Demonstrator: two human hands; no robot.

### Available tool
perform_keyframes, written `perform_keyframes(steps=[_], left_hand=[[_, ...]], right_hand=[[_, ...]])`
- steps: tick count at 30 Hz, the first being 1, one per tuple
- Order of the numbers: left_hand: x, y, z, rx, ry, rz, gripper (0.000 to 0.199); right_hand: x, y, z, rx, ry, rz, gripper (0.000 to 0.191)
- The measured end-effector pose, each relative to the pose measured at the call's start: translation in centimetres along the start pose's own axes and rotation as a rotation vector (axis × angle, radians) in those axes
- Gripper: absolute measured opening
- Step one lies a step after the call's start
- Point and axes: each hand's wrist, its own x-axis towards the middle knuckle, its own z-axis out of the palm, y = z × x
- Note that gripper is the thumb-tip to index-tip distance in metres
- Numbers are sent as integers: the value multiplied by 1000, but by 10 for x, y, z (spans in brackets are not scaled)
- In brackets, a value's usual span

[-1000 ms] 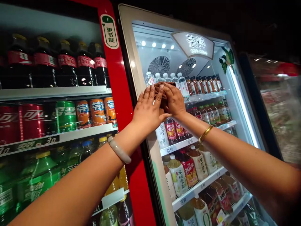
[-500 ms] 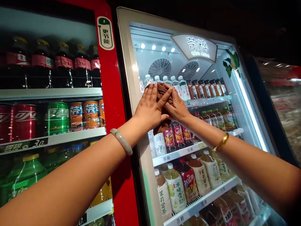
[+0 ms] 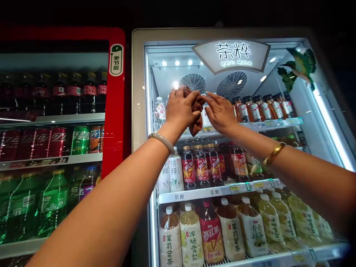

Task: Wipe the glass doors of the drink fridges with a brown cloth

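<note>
A crumpled brown cloth (image 3: 197, 126) is bunched under my left hand (image 3: 180, 109), which presses it to the glass door of the lit drinks fridge (image 3: 138, 111). The left fingers curve over the cloth, and its loose end hangs below the thumb. My right hand (image 3: 222, 113) is just to the right of the cloth, fingers stretched out toward the glass. Nothing shows in it, though its palm side is hidden. A pale bangle (image 3: 161, 141) circles my left wrist and a gold bangle (image 3: 274, 154) my right.
Behind the glass stand rows of bottled tea (image 3: 211, 233) on white shelves. A lit sign (image 3: 232, 55) and a bird decoration (image 3: 303, 65) are near the fridge's top. On the left is a red-framed fridge (image 3: 115, 107) with cans and green bottles (image 3: 52, 204).
My right hand has come away from the left hand and the cloth, to the right. The left hand stays on the cloth. The view has levelled and shifted.
</note>
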Motion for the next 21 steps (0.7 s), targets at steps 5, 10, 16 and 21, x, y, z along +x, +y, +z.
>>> perform_keyframes(steps=[5, 10, 16, 21], left_hand=[[-35, 28, 0, 87, -4, 32, 42], [-36, 12, -13, 215, -139, 160, 37], [43, -10, 10, 215, 55, -177, 36], [5, 30, 17, 184, 26, -82, 37]], right_hand=[[-3, 5, 10, -20, -91, -85, 58], [-8, 1, 10, 19, -65, -75, 58], [-3, 4, 12, 28, -50, 14, 59], [-1, 6, 11, 16, -38, 133, 60]])
